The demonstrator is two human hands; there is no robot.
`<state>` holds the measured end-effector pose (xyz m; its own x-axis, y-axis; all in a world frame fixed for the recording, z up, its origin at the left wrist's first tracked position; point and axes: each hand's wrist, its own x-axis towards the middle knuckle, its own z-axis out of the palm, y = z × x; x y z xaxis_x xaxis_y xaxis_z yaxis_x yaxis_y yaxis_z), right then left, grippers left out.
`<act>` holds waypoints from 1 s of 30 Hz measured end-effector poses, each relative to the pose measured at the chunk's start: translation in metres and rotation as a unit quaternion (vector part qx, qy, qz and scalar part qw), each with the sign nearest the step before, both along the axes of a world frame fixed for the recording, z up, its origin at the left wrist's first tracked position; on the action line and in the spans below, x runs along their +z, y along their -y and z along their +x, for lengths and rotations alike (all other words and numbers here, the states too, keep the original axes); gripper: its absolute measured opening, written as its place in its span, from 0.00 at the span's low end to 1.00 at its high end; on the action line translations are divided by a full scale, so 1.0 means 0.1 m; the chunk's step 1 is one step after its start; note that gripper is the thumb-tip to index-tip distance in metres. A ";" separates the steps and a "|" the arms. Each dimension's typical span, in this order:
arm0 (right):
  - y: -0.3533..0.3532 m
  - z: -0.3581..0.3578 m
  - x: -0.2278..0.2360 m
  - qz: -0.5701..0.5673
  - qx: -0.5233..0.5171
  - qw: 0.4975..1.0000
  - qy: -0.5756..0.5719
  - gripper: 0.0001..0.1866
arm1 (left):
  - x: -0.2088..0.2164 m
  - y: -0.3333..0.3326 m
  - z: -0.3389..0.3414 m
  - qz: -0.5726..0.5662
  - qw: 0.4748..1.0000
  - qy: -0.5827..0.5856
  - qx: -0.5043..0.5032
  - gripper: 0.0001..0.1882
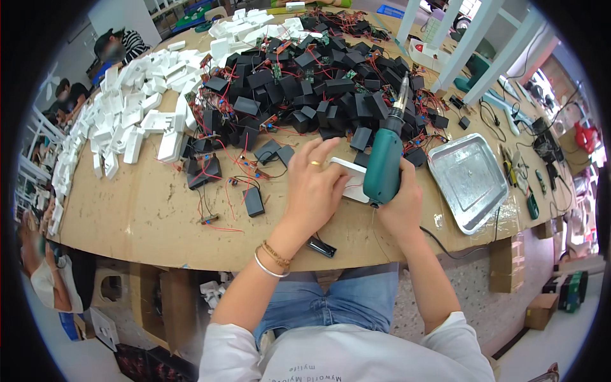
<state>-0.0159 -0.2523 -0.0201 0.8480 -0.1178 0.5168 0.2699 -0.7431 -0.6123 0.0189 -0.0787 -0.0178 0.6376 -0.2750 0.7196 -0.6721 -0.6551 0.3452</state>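
Note:
My right hand (402,205) is wrapped round the grip of a green soldering gun (383,162). Its metal tip points away from me, toward the pile. Partly behind the gun lies a white plastic case (352,170) at the table's near side. My left hand (313,191) grips the left end of this case with bent fingers; the exact fingertip contact is hidden. A black rectangular piece (321,247) rests at the front edge, below my left hand. Left of that hand lies a loose black box with wires (254,201).
A large heap of black boxes (331,89) with red wires and small circuit boards spreads ahead. White plastic cases (133,114) are piled to the left. A metal tray (468,181) sits at right, with pliers (509,170) beyond it. A black cord (445,251) trails off right. Other people sit far left.

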 end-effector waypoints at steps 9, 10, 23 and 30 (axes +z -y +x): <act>0.04 -0.12 0.02 0.031 0.027 0.999 -0.018 0.27 | -0.25 0.17 -0.05 -0.032 0.982 -0.152 -0.109 0.03; 0.06 -0.12 0.01 0.030 0.025 0.999 -0.023 0.27 | -0.26 0.17 -0.05 -0.014 0.984 -0.135 -0.113 0.04; 0.12 -0.19 0.08 0.023 0.015 0.999 -0.027 0.27 | -0.29 0.22 -0.17 0.008 0.987 -0.134 -0.090 0.07; 0.18 -0.26 0.09 0.012 0.008 1.000 -0.025 0.30 | -0.04 0.16 0.03 0.149 0.971 -0.045 -0.179 0.05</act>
